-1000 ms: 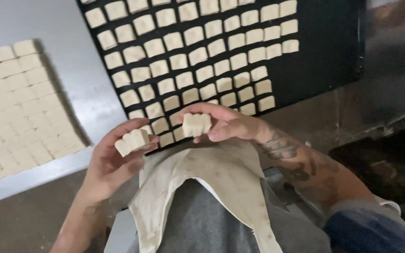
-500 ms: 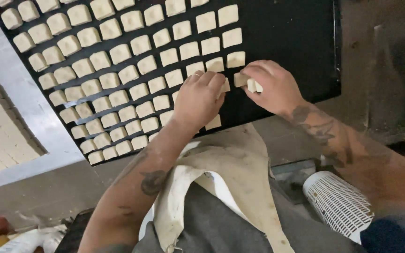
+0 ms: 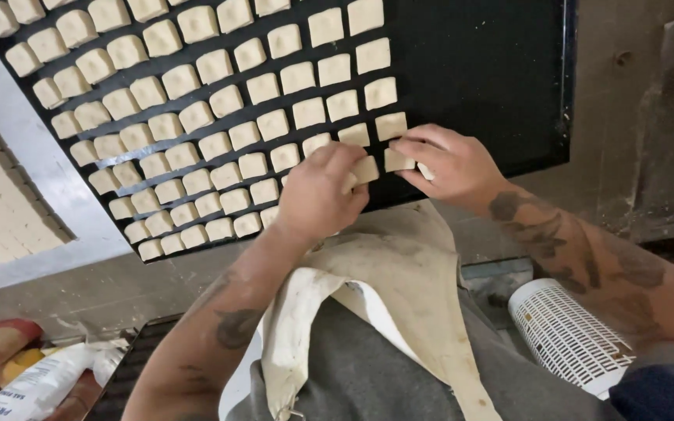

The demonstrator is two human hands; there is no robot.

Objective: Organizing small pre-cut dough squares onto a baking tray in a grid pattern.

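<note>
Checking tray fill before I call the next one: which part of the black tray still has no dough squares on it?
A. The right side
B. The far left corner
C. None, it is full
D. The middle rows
A: the black tray is bare to the right of the dough squares, beyond where both hands work.

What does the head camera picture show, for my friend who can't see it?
Two bare hands, left hand and right hand, set pale dough squares in rows on a black tray. A stained apron shows below.
</note>
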